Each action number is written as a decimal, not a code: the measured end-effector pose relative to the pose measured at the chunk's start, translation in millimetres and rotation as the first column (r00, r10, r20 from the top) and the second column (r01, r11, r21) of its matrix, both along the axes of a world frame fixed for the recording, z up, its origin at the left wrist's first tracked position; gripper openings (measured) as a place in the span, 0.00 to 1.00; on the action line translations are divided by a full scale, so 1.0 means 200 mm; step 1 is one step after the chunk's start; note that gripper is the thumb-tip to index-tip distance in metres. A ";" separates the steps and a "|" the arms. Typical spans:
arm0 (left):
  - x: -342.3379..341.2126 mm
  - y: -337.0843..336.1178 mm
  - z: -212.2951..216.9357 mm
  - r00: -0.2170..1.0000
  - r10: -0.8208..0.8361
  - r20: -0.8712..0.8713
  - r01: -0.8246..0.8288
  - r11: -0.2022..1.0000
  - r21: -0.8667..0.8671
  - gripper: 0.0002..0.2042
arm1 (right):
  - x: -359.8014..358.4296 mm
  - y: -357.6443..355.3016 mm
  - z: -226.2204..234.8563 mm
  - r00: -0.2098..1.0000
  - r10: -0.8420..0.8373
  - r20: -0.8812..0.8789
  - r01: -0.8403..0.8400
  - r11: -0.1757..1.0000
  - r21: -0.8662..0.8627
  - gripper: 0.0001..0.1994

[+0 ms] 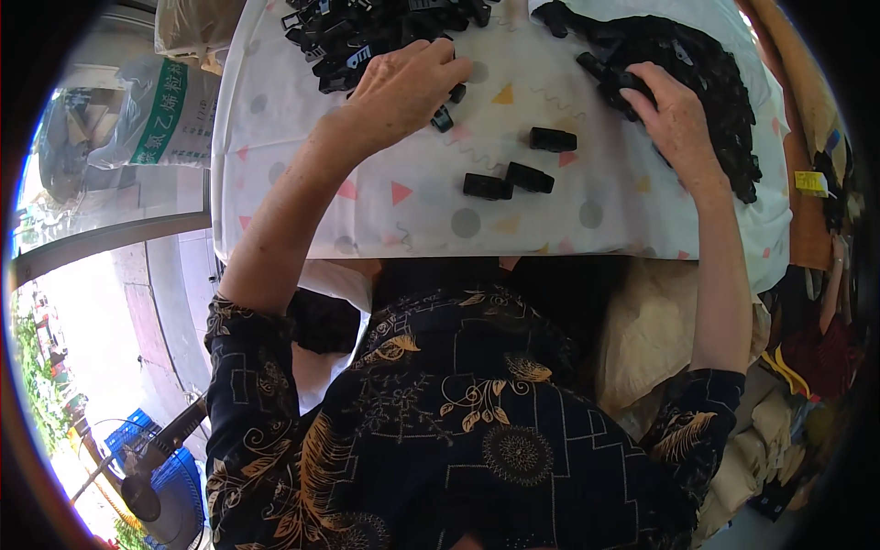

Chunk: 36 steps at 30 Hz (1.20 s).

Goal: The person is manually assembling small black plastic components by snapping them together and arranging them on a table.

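Note:
My left hand (403,84) is curled at the edge of a heap of black plastic buckle-like parts (344,32) at the far left of the table. Dark plastic shows at its fingertips, mostly hidden by the fingers. Just below them lies a small black part (443,120). Over at the right, my right hand (674,115) pinches a black plastic part (605,81) between thumb and fingers, above a spread of black parts (720,101). Between the hands lie three separate black blocky parts: one (553,139) farther off, two (488,187) (529,179) close together nearer me.
A white cloth (385,206) with coloured triangles and grey dots covers the table. Left of it stands a plastic sack (165,115) with a green band. Pale bags (655,330) sit under the table's right side. A blue crate (133,435) is at the lower left.

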State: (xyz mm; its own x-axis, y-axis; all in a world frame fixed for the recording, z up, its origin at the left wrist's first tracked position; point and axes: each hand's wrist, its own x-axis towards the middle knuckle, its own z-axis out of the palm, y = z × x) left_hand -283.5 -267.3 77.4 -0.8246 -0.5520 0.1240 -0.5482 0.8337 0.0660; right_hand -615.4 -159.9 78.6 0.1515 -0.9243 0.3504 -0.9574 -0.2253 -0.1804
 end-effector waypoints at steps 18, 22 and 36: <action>-0.42 0.05 -0.12 0.928 0.051 -0.370 0.011 0.987 0.163 0.12 | 0.27 0.23 -0.16 0.995 0.062 0.084 -0.060 0.998 -0.021 0.18; -0.46 0.07 -0.18 0.944 0.072 -0.321 -0.012 0.983 0.184 0.11 | 0.28 0.28 -0.14 0.976 -0.023 0.218 0.014 0.999 0.045 0.17; -0.42 0.06 -0.17 0.958 -0.023 -0.285 0.112 0.947 0.300 0.12 | 0.36 0.11 -0.17 0.800 -0.016 0.599 0.063 0.996 -0.058 0.12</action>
State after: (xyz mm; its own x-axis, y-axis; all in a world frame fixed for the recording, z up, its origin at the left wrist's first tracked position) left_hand -367.3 -255.9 43.3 -0.8196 -0.5432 0.1820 -0.4145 0.7816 0.4662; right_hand -543.8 -138.5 43.9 -0.1460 -0.8938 0.4240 -0.6729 -0.2245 -0.7049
